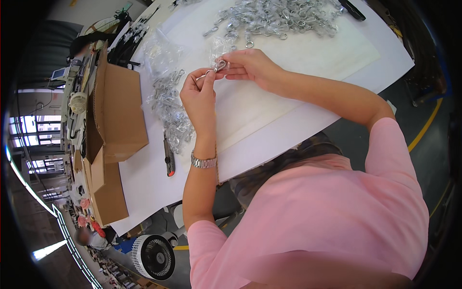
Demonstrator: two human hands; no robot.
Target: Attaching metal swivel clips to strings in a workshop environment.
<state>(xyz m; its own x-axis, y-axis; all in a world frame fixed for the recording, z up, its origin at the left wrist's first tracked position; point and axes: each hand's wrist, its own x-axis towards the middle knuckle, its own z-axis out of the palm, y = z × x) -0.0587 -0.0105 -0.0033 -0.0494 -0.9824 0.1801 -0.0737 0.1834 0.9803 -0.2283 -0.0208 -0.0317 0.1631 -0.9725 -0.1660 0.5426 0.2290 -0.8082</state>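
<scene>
Over the white-covered table, a silver metal snap hook (220, 65) is held between both hands. My left hand (198, 98), with a steel watch on its wrist, pinches the ring end between thumb and curled fingers. From the other side my right hand (256, 68) grips the hook end, its lower fingers stretched toward the left hand. A bit of clear plastic shows at the right fingertips. Beside my left hand spreads a pile of silver hooks in clear plastic (168, 103). Beyond both hands sits a larger heap of similar metal hooks (288, 17).
A utility knife (169, 156) lies left of my left forearm. An open cardboard box (122, 111) stands at the table's left edge. Clear plastic bags (161, 50) lie behind the left pile. A black tool (352, 8) is at the far right; a fan (154, 256) stands below left.
</scene>
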